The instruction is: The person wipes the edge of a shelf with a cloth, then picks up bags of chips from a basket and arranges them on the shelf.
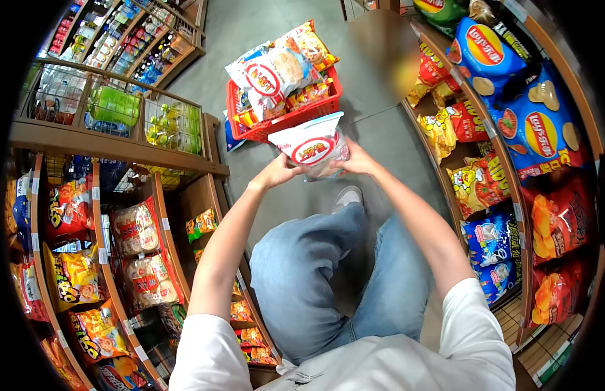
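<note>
Between my two hands is a white snack bag (313,148) with a red oval logo, held above the floor just in front of a red shopping basket (260,132). My left hand (277,171) grips the bag's left side, fingers partly behind it. On the right side, my right hand (358,159) is closed on the same bag. Heaped snack bags fill the basket above its rim. On top lies a similar white bag (273,77) with a red oval logo, beside a yellow-orange bag (310,45).
Snack shelves stand on my left (156,228) and right (455,189), close to both arms. Wire crates of bottles (113,107) sit at the upper left. A blue bag (231,133) lies on the grey floor (407,140) against the basket. Something blurred (384,55) shows at the upper right.
</note>
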{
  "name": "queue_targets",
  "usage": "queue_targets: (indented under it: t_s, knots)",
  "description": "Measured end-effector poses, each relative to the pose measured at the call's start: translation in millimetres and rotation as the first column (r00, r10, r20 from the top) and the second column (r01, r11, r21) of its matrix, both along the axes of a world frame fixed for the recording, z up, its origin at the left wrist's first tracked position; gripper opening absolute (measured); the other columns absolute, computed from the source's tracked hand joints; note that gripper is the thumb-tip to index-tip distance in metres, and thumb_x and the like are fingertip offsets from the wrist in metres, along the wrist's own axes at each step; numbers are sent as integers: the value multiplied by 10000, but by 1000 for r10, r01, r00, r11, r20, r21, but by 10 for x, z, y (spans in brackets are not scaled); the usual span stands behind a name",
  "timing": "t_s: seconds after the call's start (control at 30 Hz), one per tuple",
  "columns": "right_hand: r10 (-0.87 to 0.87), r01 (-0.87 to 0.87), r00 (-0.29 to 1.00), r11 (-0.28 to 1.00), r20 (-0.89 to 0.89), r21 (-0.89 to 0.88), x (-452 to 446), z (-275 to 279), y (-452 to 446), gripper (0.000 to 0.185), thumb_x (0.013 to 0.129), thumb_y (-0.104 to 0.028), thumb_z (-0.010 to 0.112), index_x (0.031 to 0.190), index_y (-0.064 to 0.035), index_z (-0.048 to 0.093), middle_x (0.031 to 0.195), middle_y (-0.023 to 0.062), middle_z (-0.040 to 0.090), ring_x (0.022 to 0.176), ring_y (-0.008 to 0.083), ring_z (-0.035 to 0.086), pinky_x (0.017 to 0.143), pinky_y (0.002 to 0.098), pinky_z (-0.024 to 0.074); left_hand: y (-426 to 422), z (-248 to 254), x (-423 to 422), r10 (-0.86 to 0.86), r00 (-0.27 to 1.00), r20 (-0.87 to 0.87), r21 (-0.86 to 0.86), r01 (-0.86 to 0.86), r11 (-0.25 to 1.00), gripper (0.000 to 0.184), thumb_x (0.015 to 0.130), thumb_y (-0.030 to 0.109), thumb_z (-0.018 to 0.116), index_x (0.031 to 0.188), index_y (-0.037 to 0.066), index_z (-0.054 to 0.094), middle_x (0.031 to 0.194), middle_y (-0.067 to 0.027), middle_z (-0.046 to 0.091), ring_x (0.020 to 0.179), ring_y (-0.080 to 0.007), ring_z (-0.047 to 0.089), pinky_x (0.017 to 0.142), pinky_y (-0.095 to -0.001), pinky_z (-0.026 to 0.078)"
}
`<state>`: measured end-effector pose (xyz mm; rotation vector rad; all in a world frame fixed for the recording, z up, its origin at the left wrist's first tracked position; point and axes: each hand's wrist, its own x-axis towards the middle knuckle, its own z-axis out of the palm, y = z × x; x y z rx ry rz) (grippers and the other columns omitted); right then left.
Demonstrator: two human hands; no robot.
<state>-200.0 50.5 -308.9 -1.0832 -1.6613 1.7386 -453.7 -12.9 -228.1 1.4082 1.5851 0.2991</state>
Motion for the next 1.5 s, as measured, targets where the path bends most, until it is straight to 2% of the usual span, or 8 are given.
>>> queue_targets:
  t_s: [0.27,0.53,1.03,1.17,1.27,1.3,1.4,1.5]
  knots:
    - [49,-53,992,998,-117,-30,971,1476,113,787,808,-313,817,1402,29,431,1327,123,578,1198,191,560,1048,339,436,383,1094,750,-198,944,264,217,141,966,1112,746,481,832,1497,-40,198,1447,-202,442,1337,-270,451,1144,-395,344]
    - [-235,279,919,955,-316,104,1674,2581,-321,833,766,-335,830,1395,34,428,1314,143,569,1202,201,550,1048,348,427,361,2074,1659,-250,865,435,408,58,911,727,833,299,787,1379,-30,438,1319,-148,583,1225,-217,550,1075,-379,414]
    - [-396,523,835,786,-383,329,2401,3329,-1512,947,762,-206,845,1479,28,273,1402,143,475,1290,218,469,1092,365,372,-191,3080,2468,-532,724,439,523,275,806,610,715,155,874,1216,-53,596,1160,-116,685,1054,-176,643,955,-342,500]
    - [-418,514,857,657,-301,552,2799,3621,-1869,1015,685,-153,907,1474,14,291,1383,108,500,1279,180,462,1095,343,362,-320,3253,2693,-645,687,336,602,370,708,680,631,100,920,1213,-36,596,1144,-109,687,1054,-180,650,929,-340,514]
    - [-524,595,791,544,-315,591,3112,3623,-2232,911,621,-116,941,1370,-22,431,1296,77,575,1187,158,537,1005,354,455,-336,3163,2842,-762,646,39,768,469,437,687,658,160,908,1238,-25,589,1162,-106,685,1044,-200,662,918,-339,518]
    - [-566,608,769,501,-298,616,3227,3571,-2400,841,653,-133,917,1349,-22,458,1300,96,580,1190,180,546,1017,370,447,-269,3080,2883,-810,572,-133,836,504,218,684,681,197,890,1252,-23,584,1181,-118,678,1039,-219,669,910,-338,521]
    - [-713,513,667,229,-216,828,3541,3461,-2874,637,750,-184,842,1286,-20,539,1313,152,596,1201,245,574,1054,418,426,-271,3288,3379,-926,339,-168,933,359,-38,654,742,211,814,1290,-37,557,1265,-188,634,1132,-302,645,964,-366,503]
    - [-701,294,684,11,-202,956,3709,3851,-3130,547,890,-286,701,1324,-14,508,1346,235,553,1283,367,507,1129,502,325,-631,3564,3871,-969,245,13,946,312,91,596,775,128,767,1307,-34,553,1316,-196,597,1207,-342,592,1017,-394,468]
